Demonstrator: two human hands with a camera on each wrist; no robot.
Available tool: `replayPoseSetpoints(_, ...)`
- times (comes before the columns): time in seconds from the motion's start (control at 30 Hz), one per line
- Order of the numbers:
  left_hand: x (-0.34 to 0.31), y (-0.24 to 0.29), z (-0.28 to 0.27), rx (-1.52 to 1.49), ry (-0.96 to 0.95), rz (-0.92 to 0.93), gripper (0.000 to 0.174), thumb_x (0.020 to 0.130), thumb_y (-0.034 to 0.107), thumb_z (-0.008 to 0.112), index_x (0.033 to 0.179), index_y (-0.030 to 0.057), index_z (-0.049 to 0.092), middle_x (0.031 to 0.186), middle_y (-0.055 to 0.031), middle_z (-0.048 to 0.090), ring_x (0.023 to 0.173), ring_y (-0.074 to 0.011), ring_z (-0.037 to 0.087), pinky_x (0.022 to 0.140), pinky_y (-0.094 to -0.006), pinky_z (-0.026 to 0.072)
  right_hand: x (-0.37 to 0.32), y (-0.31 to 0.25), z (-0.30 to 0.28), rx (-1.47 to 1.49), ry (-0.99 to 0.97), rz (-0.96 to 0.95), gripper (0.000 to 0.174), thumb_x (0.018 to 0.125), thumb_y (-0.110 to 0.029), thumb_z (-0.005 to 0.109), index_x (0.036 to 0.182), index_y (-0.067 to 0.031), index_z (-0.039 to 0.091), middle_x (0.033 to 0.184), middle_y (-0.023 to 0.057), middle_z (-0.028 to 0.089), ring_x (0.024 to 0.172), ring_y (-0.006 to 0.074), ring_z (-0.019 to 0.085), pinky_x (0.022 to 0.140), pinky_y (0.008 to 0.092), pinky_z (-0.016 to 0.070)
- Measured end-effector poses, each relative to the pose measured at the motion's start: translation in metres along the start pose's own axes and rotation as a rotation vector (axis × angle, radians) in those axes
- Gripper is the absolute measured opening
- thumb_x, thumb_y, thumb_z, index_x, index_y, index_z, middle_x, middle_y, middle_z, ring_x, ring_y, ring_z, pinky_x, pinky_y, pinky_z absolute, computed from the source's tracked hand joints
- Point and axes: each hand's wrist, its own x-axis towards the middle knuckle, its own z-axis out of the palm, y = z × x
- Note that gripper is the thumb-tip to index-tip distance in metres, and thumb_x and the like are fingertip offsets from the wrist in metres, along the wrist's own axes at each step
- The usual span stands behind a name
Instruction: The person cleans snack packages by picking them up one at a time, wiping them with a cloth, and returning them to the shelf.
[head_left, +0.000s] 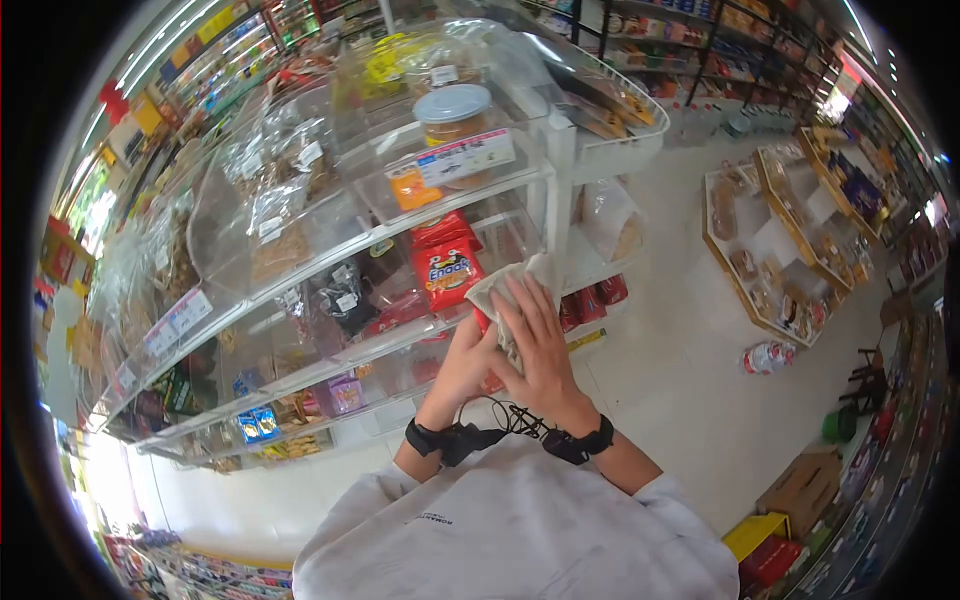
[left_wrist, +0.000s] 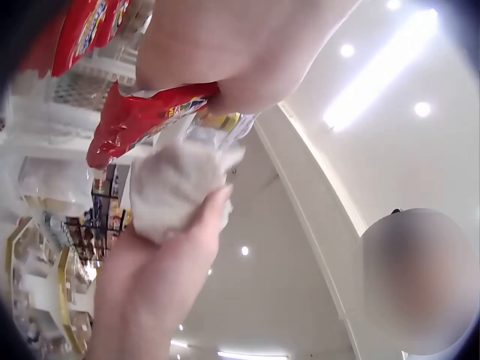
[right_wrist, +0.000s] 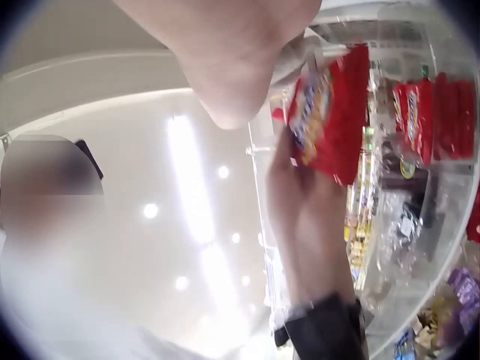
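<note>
My left hand (head_left: 462,362) grips a red snack packet (right_wrist: 334,120) that has printed lettering on its front. Most of this packet is hidden in the head view by the cloth and hands. A cream-white cloth (head_left: 508,290) lies over the packet, and my right hand (head_left: 540,345) holds it with the fingers spread along its top. In the left wrist view the cloth (left_wrist: 176,187) is bunched under the right thumb, beside the packet. More red packets (head_left: 447,272) marked Enaak stand in the clear shelf bin just beyond the hands.
A tiered rack of clear bins (head_left: 300,250) with bagged snacks fills the left and front. A blue-lidded tub (head_left: 452,115) sits on its upper level. Wooden-edged display bins (head_left: 790,240) stand on the floor at right, with wrapped bottles (head_left: 768,357) beside them.
</note>
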Motion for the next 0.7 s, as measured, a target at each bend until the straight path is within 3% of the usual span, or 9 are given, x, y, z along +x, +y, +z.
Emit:
replayPoseSetpoints(0.07,0.006,-0.001,0.012,0.251,-0.158,0.037,0.038,0.108,0.027,0.047,0.132,-0.0007,0.055,0.11,-0.0037,0.065,0.098,-0.0093,0.059,0.085,-0.0269,0.0495,-0.001,0.03,-0.004,0.118,0.036,0.129,0.048,0.098,-0.023,0.054,0.141,-0.0033,0.048,0.147,0.0205,0.043,0.139,0.0411,0.039,0.114,0.0484,0.0319)
replayPoseSetpoints(0.1,0.004,-0.003,0.017,0.375,-0.232,0.05,0.039,0.108,0.03,0.046,0.131,-0.0007,0.055,0.109,-0.0041,0.066,0.097,-0.0093,0.059,0.085,-0.0268,0.0497,0.002,0.035,-0.012,0.39,0.051,0.33,0.038,0.099,-0.022,0.054,0.132,-0.0029,0.056,0.137,0.0194,0.052,0.134,0.042,0.043,0.112,0.0485,0.0338)
replayPoseSetpoints(0.23,0.014,-0.024,0.043,-0.274,-0.015,-0.221,0.051,0.108,0.047,0.039,0.126,0.0023,0.057,0.109,-0.0062,0.066,0.101,-0.0156,0.064,0.086,-0.0307,0.0528,-0.003,0.043,-0.026,0.02,0.108,0.182,0.033,0.099,-0.02,0.053,0.124,-0.0009,0.064,0.13,0.0176,0.06,0.135,0.0414,0.043,0.113,0.0503,0.0324)
replayPoseSetpoints(0.33,0.022,-0.022,0.05,-0.391,0.065,-0.271,0.05,0.106,0.051,0.041,0.128,0.0078,0.056,0.118,-0.0066,0.064,0.108,-0.0165,0.062,0.092,-0.0338,0.0516,-0.005,0.023,-0.034,-0.172,0.053,0.061,0.034,0.099,-0.016,0.051,0.127,0.0005,0.063,0.135,0.0163,0.059,0.137,0.0408,0.042,0.114,0.0505,0.0311)
replayPoseSetpoints(0.5,0.019,-0.021,0.053,-0.547,0.127,-0.29,0.05,0.105,0.052,0.042,0.131,0.0112,0.054,0.122,-0.006,0.063,0.114,-0.0175,0.06,0.095,-0.0348,0.0507,-0.014,0.012,-0.028,-0.169,-0.039,0.021,0.051,0.097,-0.022,0.056,0.141,0.0025,0.05,0.146,0.0196,0.049,0.142,0.0392,0.036,0.116,0.0525,0.0276)
replayPoseSetpoints(0.6,0.02,-0.016,0.056,-0.401,0.178,-0.267,0.06,0.105,0.057,0.039,0.133,0.0057,0.052,0.128,-0.0117,0.059,0.118,-0.019,0.057,0.096,-0.0365,0.0499,-0.017,0.03,-0.029,-0.111,-0.074,0.018,0.058,0.095,-0.025,0.06,0.143,0.0043,0.046,0.148,0.0187,0.046,0.142,0.0395,0.036,0.117,0.0501,0.0278)
replayPoseSetpoints(0.63,0.021,-0.019,0.059,-0.292,0.145,-0.175,0.06,0.105,0.057,0.038,0.13,0.0042,0.055,0.125,-0.0111,0.061,0.114,-0.0183,0.059,0.095,-0.0365,0.0505,-0.016,0.037,-0.034,-0.087,-0.071,0.048,0.065,0.095,-0.027,0.062,0.146,0.0066,0.04,0.15,0.0219,0.043,0.141,0.0408,0.037,0.117,0.0477,0.0293)
replayPoseSetpoints(0.7,0.024,-0.022,0.049,-0.169,0.067,-0.312,0.059,0.105,0.055,0.038,0.127,0.0035,0.057,0.121,-0.0101,0.063,0.108,-0.0179,0.062,0.093,-0.0356,0.0516,-0.021,0.051,-0.033,0.107,-0.001,0.214,0.066,0.096,-0.027,0.061,0.147,0.0073,0.037,0.149,0.0252,0.041,0.14,0.0416,0.038,0.116,0.0473,0.0303)
